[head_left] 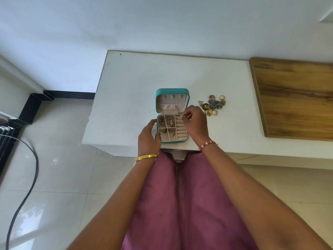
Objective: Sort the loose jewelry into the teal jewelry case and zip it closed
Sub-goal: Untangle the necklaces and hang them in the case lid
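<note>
The teal jewelry case (172,91) lies open on the white table (137,83), lid up toward the wall. Its beige compartments on the left hold several small gold pieces (168,121); ring rolls (180,129) fill its right side. My left hand (148,138) holds the case's left edge, thumb at the front corner. My right hand (195,121) pinches a small gold ring (184,114) over the top ring roll. A pile of loose jewelry (213,104), rings and blue and gold flower pieces, lies on the table to the right of the case.
A wooden board (295,98) covers the table's right part. The table's left edge drops to a tiled floor with a black cable (30,177). A white wall stands behind the table. My purple-clad lap is under the front edge.
</note>
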Demonstrator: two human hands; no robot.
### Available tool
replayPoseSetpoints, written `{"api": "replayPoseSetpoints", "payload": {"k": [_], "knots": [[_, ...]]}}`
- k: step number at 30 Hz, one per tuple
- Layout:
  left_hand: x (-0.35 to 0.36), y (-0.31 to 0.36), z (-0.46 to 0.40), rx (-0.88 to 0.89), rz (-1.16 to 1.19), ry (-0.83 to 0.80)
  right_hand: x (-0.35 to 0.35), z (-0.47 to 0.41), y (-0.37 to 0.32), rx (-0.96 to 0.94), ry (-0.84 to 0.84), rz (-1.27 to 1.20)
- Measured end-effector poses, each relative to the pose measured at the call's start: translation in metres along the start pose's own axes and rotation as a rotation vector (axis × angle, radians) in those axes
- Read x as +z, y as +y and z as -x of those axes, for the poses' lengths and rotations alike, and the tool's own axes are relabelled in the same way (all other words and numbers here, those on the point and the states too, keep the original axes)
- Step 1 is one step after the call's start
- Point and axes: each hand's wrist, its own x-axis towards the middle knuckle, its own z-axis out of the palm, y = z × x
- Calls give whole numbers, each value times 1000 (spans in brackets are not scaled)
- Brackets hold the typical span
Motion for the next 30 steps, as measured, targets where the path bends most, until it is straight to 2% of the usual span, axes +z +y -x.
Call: {"api": "replayPoseSetpoints", "payload": {"k": [6, 14, 20, 24, 30], "knots": [[-3, 22, 13, 135, -36, 28, -34, 7, -24, 95, 50, -320], [0, 79, 23, 262, -7, -85, -83, 37, -77, 58, -106, -622], [-4, 96, 37, 207, 91, -159, -113, 49, -88, 26, -105, -602], [-10, 87, 45, 136, 221, -183, -128, 49, -75, 62, -60, -556], [-15, 78, 51, 48, 298, -276, -132, 53, -60, 128, -93, -520]]}}
